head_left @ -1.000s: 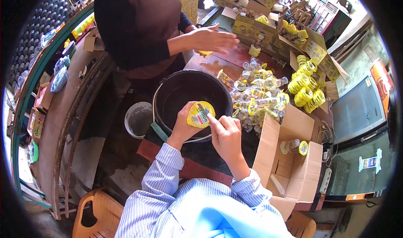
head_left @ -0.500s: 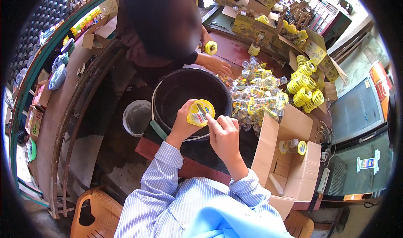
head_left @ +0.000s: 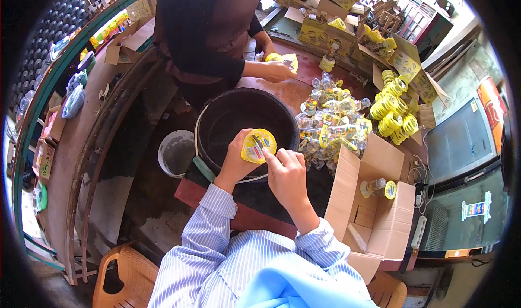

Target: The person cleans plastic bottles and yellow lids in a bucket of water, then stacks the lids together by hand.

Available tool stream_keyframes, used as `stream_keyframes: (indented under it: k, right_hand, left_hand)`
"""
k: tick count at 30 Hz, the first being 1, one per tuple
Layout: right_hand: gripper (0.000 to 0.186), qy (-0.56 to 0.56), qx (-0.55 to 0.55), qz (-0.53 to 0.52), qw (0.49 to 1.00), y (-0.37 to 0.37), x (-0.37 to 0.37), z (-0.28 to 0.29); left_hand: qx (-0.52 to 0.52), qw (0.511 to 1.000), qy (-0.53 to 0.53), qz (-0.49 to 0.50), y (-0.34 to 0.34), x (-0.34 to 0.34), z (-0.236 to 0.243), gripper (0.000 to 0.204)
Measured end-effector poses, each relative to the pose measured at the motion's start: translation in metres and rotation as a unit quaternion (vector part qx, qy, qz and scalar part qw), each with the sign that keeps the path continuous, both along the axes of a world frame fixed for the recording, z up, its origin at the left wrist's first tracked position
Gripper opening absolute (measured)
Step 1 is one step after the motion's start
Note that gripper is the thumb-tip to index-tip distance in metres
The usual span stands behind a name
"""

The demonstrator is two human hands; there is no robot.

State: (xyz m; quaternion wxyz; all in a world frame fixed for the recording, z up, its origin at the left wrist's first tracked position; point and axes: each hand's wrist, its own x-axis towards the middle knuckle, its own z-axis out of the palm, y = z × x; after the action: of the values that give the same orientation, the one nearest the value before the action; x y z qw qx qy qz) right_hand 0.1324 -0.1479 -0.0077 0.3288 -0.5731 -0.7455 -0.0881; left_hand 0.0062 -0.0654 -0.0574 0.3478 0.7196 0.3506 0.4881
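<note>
My left hand (head_left: 234,155) grips a cup with a round yellow lid (head_left: 255,139) over the rim of a large black bucket (head_left: 216,109). My right hand (head_left: 287,175) is closed, index finger at the lid, on a thin grey tool (head_left: 267,145), apparently a blade, lying across the lid. To the right lies a pile of clear plastic cups with yellow lids (head_left: 339,129), and beside them stacks of yellow cups or lids (head_left: 392,107). An open cardboard box (head_left: 388,226) at my right has a few cups inside it.
Across the bucket a co-worker (head_left: 209,31) in dark clothing holds a yellow item with both hands. A small grey pail (head_left: 176,150) stands left of the bucket. Printed cartons (head_left: 320,31) fill the back, a glass-fronted cabinet (head_left: 461,140) the right, a wooden ledge (head_left: 95,123) the left.
The co-worker leaned in, reached toward the cup pile, then drew the hand back to the yellow item. My hands and the lidded cup have shifted only slightly.
</note>
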Motion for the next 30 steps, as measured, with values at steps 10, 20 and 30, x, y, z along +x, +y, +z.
stream_keyframes:
  k: [10,20,30]
  right_hand:
    - [0.021,0.000,0.010,-0.003,1.000,0.000,0.001,0.001]
    - [0.023,-0.012,-0.019,0.005,1.000,-0.006,0.004,0.000]
    - [0.023,0.020,-0.049,0.014,0.998,-0.012,0.013,0.011]
  left_hand:
    - [-0.003,1.000,-0.010,-0.006,-0.001,0.002,0.002,0.053]
    - [-0.004,1.000,-0.014,0.019,0.000,0.001,0.001,0.058]
    - [-0.046,0.998,-0.009,0.048,-0.003,0.001,0.002,0.064]
